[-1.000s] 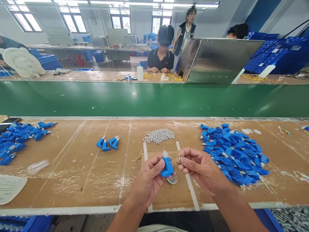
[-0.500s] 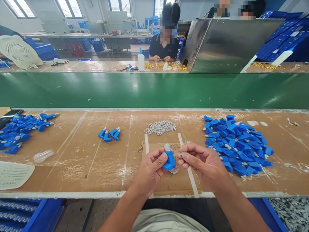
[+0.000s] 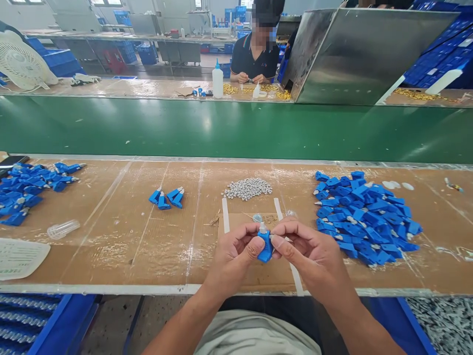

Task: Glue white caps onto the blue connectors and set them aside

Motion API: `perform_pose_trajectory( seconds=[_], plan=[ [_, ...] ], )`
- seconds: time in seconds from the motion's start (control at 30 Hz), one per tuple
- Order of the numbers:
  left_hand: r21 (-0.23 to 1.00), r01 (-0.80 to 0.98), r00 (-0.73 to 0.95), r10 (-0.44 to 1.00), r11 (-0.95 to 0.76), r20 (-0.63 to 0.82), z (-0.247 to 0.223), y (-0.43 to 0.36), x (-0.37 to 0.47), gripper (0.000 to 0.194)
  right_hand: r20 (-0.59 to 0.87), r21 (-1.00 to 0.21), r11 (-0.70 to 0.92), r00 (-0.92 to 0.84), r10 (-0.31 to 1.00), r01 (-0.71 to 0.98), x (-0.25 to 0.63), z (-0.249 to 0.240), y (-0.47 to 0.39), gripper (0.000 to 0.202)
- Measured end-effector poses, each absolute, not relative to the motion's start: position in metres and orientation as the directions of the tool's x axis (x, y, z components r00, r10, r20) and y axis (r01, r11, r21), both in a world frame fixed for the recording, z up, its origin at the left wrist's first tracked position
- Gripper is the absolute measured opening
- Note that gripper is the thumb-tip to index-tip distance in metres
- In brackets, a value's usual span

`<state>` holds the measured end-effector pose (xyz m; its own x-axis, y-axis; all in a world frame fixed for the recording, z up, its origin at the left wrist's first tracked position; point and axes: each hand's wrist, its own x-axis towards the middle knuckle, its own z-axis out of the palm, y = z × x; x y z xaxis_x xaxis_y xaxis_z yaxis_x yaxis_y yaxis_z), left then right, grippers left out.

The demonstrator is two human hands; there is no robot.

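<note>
The left hand grips a small blue part with a clear tip, held upright above the near middle of the bench. The right hand is pinched narrow, thumb and forefinger touching the part's right side; whether anything sits between them is hidden.

The pale near edge of the bench passes under the forearms. Brown surface stretches left of the left hand, while on the right a large blue heap lies near the right hand and takes up the room there. Two white strips run along the bench around the hands, and just beyond them sits a grey pile of small pieces.

Farther left are a few blue parts, a clear tube, a sheet of paper and another blue heap. A green band separates this from the far side, where a white bottle, a metal panel and a seated co-worker appear.

Half a second ago the right hand was apart from the blue part; now they meet, and the part shows a narrower face.
</note>
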<state>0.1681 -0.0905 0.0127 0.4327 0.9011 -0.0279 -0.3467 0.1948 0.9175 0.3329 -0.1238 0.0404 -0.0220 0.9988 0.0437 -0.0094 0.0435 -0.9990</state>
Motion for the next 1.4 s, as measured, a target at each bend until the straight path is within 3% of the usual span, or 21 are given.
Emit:
perform_pose_trajectory(
  seconds=[0.37, 0.5, 0.73, 1.1, 1.17, 1.23, 1.27, 1.33, 1.37, 1.4],
  plan=[
    [0.94, -0.326, 0.356, 0.934, 0.102, 0.022, 0.001, -0.093, 0.172, 0.025, 0.103, -0.992, 0.099, 0.049, 0.993, 0.079, 0.328, 0.033, -0.123, 0.008],
    [0.95, -0.301, 0.385, 0.922, 0.078, 0.046, 0.002, -0.09, 0.169, 0.023, 0.009, -0.997, 0.011, 0.019, 1.0, -0.076, 0.335, 0.025, -0.119, 0.005],
    [0.962, -0.267, 0.448, 0.891, 0.06, 0.068, 0.008, -0.087, 0.167, 0.026, -0.2, -0.908, -0.207, -0.056, 0.978, -0.363, 0.343, 0.018, -0.11, 0.021],
    [0.996, -0.056, 0.485, 0.87, -0.073, 0.091, 0.024, -0.086, 0.156, 0.03, -0.236, -0.9, -0.261, -0.114, 0.965, -0.35, 0.331, 0.014, -0.11, 0.036],
    [0.997, 0.059, 0.446, 0.895, -0.043, 0.012, 0.026, -0.085, 0.138, 0.03, -0.219, -0.928, -0.247, -0.131, 0.967, -0.277, 0.341, 0.016, -0.109, 0.042],
    [0.977, 0.214, 0.178, 0.983, 0.007, -0.046, 0.023, -0.074, 0.109, 0.031, -0.177, -0.98, -0.179, -0.03, 0.984, -0.088, 0.367, 0.018, -0.102, 0.044],
    [0.945, 0.323, 0.0, 0.999, 0.05, -0.053, 0.019, -0.065, 0.092, 0.031, -0.133, -0.986, -0.14, 0.072, 0.988, 0.096, 0.386, 0.018, -0.097, 0.042],
    [0.844, 0.516, -0.259, 0.966, 0.145, -0.008, 0.008, -0.042, 0.058, 0.031, 0.03, -0.836, -0.13, 0.281, 0.959, 0.534, 0.43, 0.017, -0.082, 0.033],
    [0.805, 0.57, -0.307, 0.952, 0.165, 0.022, 0.003, -0.03, 0.043, 0.03, 0.115, -0.649, -0.187, 0.338, 0.934, 0.737, 0.452, 0.015, -0.073, 0.029],
    [0.786, 0.605, -0.304, 0.949, 0.123, 0.086, -0.003, -0.021, 0.031, 0.03, 0.152, -0.558, -0.234, 0.375, 0.915, 0.796, 0.471, 0.012, -0.063, 0.026]
  ],
)
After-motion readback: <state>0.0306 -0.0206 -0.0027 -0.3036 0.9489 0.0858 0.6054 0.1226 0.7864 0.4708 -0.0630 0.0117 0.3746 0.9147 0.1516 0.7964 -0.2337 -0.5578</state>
